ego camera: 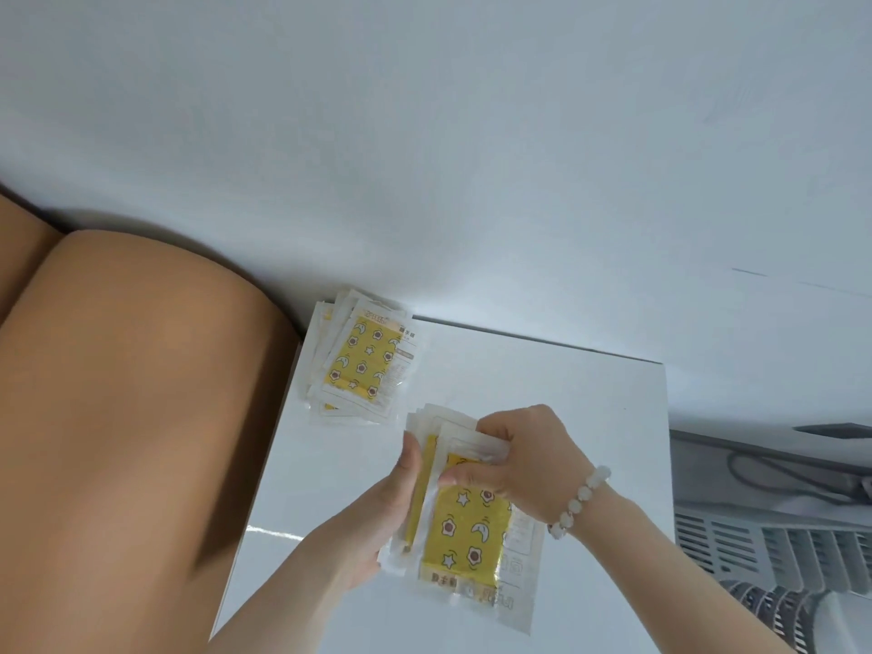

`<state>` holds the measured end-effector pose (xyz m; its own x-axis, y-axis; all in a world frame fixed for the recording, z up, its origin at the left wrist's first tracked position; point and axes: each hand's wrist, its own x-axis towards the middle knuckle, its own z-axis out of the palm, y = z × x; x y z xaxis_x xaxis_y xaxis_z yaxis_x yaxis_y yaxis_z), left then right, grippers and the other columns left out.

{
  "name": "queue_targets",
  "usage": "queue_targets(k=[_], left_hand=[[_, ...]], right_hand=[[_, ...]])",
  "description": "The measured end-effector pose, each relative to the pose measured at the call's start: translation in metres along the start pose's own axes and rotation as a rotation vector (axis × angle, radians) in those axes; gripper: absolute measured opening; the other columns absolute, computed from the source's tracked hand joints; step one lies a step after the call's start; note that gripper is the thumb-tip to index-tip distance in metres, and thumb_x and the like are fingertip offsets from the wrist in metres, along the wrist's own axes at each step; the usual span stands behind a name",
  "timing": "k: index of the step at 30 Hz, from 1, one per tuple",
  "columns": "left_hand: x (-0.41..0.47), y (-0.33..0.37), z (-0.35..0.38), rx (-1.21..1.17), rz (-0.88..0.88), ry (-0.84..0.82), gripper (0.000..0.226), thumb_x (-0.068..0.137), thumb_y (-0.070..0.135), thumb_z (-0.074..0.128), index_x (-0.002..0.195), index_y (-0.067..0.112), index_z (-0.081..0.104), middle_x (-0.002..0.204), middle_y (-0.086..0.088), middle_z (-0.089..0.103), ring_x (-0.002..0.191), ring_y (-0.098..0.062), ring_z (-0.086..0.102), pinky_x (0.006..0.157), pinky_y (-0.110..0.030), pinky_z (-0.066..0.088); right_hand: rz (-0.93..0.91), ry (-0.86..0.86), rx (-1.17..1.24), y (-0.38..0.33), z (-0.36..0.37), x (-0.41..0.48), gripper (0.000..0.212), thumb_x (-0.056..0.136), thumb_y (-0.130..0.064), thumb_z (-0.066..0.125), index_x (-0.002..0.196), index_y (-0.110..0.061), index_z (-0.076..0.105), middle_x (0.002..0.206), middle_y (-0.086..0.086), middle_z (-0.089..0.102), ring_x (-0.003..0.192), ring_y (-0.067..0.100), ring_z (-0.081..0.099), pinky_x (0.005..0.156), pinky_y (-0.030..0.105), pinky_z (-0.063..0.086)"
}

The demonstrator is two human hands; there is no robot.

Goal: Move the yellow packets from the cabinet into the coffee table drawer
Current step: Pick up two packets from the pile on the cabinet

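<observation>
Two hands are on the job, close in. The left hand (391,512) curls round the left edge of a bundle of yellow packets (467,531), and the right hand (528,464), with a pale bead bracelet (582,495) at the wrist, pinches its far end, thumb pressed on the top face. The bundle's long axis runs near to far, leaning slightly, and it is held just over the white cabinet top (566,394).

Now look further out. A second pile of packets (363,365) lies flat, far and left of the hands, fanned loosely against the wall (424,158) and beside a brown cushion (141,394). It also lies lengthways, near to far. I'd say the left hand is the nearer one for that reach. No drawer is in sight.
</observation>
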<state>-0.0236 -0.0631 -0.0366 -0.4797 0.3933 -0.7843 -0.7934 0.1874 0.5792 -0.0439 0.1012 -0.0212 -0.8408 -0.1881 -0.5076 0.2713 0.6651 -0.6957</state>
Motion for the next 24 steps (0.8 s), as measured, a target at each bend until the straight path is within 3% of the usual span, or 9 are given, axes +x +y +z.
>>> queue_targets(k=[2,3,5,7,9,11,14,17,24], left_hand=[[-0.009,0.010,0.004,-0.010,-0.061,-0.123,0.061,0.070,0.078,0.039,0.117,0.042,0.054,0.136,0.011,0.052,0.129,0.000,0.042,0.105,-0.024,0.036],[-0.010,0.009,0.006,-0.027,-0.048,-0.136,0.049,0.068,0.068,0.064,0.106,0.037,0.064,0.112,0.016,0.067,0.105,0.009,0.058,0.087,-0.015,0.048],[-0.003,-0.002,0.001,-0.065,0.000,-0.110,0.031,0.071,0.033,0.077,0.097,0.026,0.064,0.079,0.015,0.072,0.071,0.008,0.065,0.060,-0.009,0.048],[-0.001,-0.001,0.001,-0.065,-0.006,-0.062,0.026,0.075,0.030,0.066,0.100,0.023,0.064,0.081,0.012,0.073,0.073,0.004,0.067,0.063,-0.010,0.049],[-0.001,-0.001,0.002,-0.105,0.011,-0.022,0.037,0.070,0.040,0.063,0.103,0.023,0.066,0.090,0.006,0.075,0.084,-0.006,0.070,0.073,-0.020,0.054],[-0.003,0.005,0.005,-0.173,0.009,0.060,0.042,0.070,0.046,0.061,0.104,0.022,0.066,0.092,0.004,0.075,0.086,-0.012,0.071,0.081,-0.030,0.055],[-0.004,0.014,0.007,-0.166,0.000,0.101,0.045,0.079,0.061,0.040,0.094,0.028,0.066,0.080,0.014,0.074,0.075,-0.001,0.069,0.075,-0.022,0.051],[-0.005,0.017,0.008,-0.225,-0.040,0.096,0.056,0.077,0.069,0.021,0.087,0.034,0.064,0.071,0.018,0.072,0.065,0.004,0.067,0.060,-0.016,0.050],[-0.005,0.015,0.006,-0.238,-0.016,0.156,0.031,0.094,0.043,0.045,0.098,0.023,0.069,0.091,0.005,0.075,0.087,-0.011,0.071,0.084,-0.032,0.052]], right_hand=[[-0.012,0.050,-0.063,0.001,0.003,0.001,0.061,0.062,-0.055,0.078,0.059,0.000,0.050,0.055,0.018,0.053,0.050,0.020,0.045,0.054,0.035,0.042],[-0.025,0.085,-0.107,-0.002,0.005,0.001,0.063,0.060,-0.061,0.075,0.055,-0.006,0.045,0.050,0.011,0.044,0.049,0.015,0.037,0.056,0.032,0.037],[-0.077,0.180,-0.222,-0.005,0.011,0.003,0.057,0.056,-0.073,0.064,0.057,-0.020,0.044,0.050,-0.007,0.038,0.052,0.009,0.034,0.063,0.019,0.031],[-0.106,0.394,-0.168,-0.008,0.016,0.002,0.050,0.057,-0.074,0.061,0.079,-0.030,0.054,0.068,-0.019,0.044,0.069,-0.004,0.041,0.072,0.014,0.030],[0.001,0.612,0.110,-0.010,0.019,-0.006,0.063,0.058,-0.072,0.067,0.104,-0.033,0.051,0.091,-0.022,0.048,0.089,-0.005,0.045,0.081,0.015,0.035],[0.234,0.541,0.405,-0.009,0.025,-0.018,0.082,0.049,-0.073,0.066,0.116,-0.031,0.046,0.107,-0.015,0.052,0.100,0.003,0.052,0.088,0.025,0.044],[0.301,0.273,0.551,-0.003,0.043,-0.029,0.060,0.058,-0.054,0.082,0.104,-0.023,0.059,0.097,-0.008,0.068,0.089,0.014,0.066,0.081,0.036,0.055],[0.280,0.268,0.770,0.004,0.046,-0.033,0.033,0.069,-0.023,0.079,0.098,-0.016,0.066,0.087,-0.001,0.075,0.082,0.020,0.071,0.073,0.033,0.058],[0.340,0.315,0.858,0.006,0.045,-0.038,0.022,0.071,-0.010,0.078,0.091,-0.015,0.072,0.084,0.002,0.075,0.079,0.021,0.072,0.075,0.038,0.057]])
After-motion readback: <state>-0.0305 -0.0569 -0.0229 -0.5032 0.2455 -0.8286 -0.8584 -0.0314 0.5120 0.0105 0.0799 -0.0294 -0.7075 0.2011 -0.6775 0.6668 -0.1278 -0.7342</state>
